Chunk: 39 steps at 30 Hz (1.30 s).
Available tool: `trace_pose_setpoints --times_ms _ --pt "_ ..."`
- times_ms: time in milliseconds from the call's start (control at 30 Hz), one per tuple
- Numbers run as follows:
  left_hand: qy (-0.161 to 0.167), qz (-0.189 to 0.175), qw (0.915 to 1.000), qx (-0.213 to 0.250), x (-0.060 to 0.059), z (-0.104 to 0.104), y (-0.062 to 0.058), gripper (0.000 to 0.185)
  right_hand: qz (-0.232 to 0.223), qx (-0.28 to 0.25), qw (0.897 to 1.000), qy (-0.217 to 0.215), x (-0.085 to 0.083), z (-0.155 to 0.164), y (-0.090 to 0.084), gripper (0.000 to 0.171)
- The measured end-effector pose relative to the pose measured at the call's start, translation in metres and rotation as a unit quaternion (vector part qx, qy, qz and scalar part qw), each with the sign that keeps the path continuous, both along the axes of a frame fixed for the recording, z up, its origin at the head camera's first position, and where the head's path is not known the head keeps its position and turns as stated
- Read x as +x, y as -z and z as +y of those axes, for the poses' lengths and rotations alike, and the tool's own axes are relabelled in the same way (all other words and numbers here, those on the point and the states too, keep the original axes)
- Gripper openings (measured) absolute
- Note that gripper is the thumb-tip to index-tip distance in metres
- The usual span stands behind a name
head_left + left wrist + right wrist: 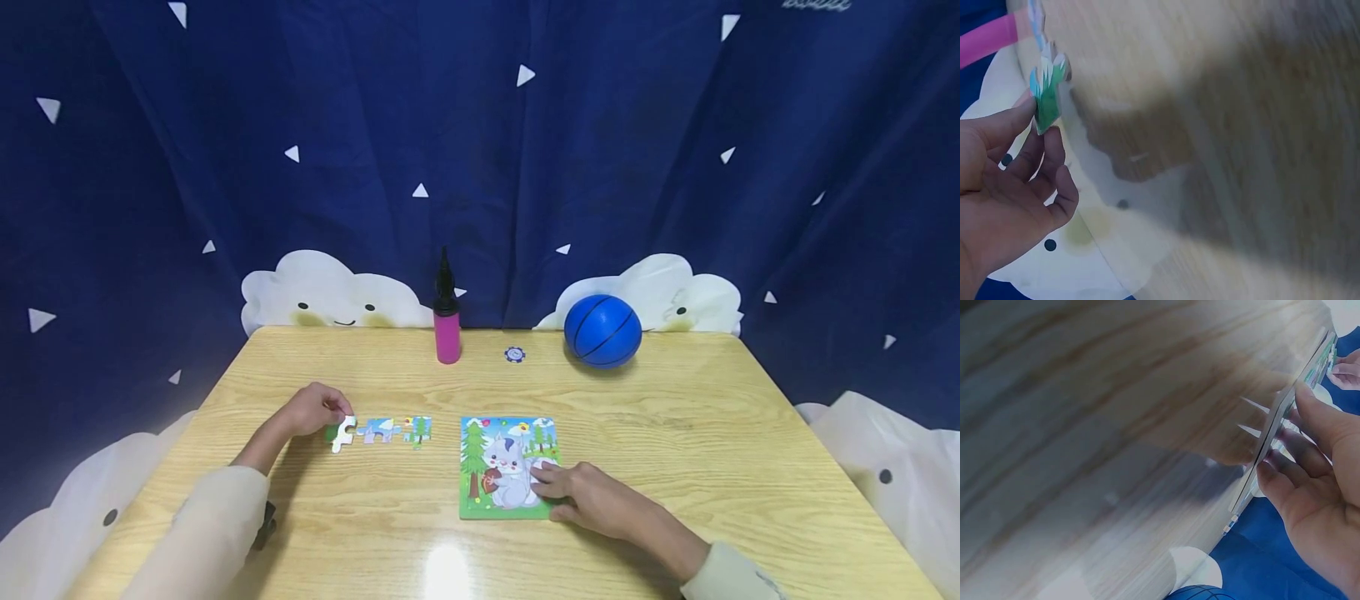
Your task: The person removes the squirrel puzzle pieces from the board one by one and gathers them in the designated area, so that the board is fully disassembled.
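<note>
In the head view my left hand [313, 408] is at the left of the wooden table. Its thumb and fingers pinch the edge of a white and green jigsaw piece [344, 433], seen nearly edge-on in the left wrist view, green part [1049, 106] toward the fingers. To its right, more jigsaw pieces [381, 430] lie in a row. My right hand [596, 502] rests on the right side of a square squirrel puzzle [472, 467]. In the right wrist view, its fingertips lie along the board's edge [1270, 428], fingers loosely bent.
A pink hand pump [447, 337] with a black top stands at the table's back. Beside it lies a blue and white poker chip [514, 354]. A blue ball [602, 331] sits at the back right. Behind hangs a dark blue curtain [480, 125] with white clouds.
</note>
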State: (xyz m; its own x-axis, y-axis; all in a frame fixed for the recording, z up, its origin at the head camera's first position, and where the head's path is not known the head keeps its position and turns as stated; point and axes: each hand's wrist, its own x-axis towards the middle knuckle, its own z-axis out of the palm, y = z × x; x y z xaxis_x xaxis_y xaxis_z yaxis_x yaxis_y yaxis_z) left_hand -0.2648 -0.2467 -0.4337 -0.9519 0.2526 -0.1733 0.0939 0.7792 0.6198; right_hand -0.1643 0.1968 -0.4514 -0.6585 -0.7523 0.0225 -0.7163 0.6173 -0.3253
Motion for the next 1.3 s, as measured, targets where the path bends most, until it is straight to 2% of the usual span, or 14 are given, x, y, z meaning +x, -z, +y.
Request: trace_pose_setpoints --times_ms 233,367,567,767,933,1133,1300 --pt "0.011 0.016 0.9998 -0.002 -0.001 0.000 0.004 0.008 -0.007 -0.004 1.000 0.005 0.001 -0.001 -0.002 0.043" --pt "0.006 0.020 0.9998 -0.005 -0.002 0.001 0.003 0.007 -0.009 -0.001 1.000 0.007 0.001 -0.001 -0.002 0.044" --pt "0.030 0.023 0.9993 0.002 0.001 0.016 -0.003 0.009 0.007 0.012 1.000 0.009 0.002 -0.002 -0.004 0.045" --pt "0.059 0.030 0.9978 0.004 0.000 0.050 -0.015 0.009 0.044 0.035 0.998 0.006 0.003 -0.003 -0.009 0.044" --pt "0.089 0.031 0.9955 0.008 -0.005 0.086 -0.021 0.010 0.060 0.026 0.998 -0.003 0.006 0.003 -0.011 0.042" --pt "0.123 0.019 0.9921 0.016 -0.003 0.132 -0.024 0.013 0.060 0.009 0.998 -0.002 0.006 0.011 -0.012 0.041" --pt "0.156 0.004 0.9871 0.037 0.003 0.169 -0.019 0.016 0.053 -0.006 0.999 0.009 0.006 0.019 -0.011 0.042"
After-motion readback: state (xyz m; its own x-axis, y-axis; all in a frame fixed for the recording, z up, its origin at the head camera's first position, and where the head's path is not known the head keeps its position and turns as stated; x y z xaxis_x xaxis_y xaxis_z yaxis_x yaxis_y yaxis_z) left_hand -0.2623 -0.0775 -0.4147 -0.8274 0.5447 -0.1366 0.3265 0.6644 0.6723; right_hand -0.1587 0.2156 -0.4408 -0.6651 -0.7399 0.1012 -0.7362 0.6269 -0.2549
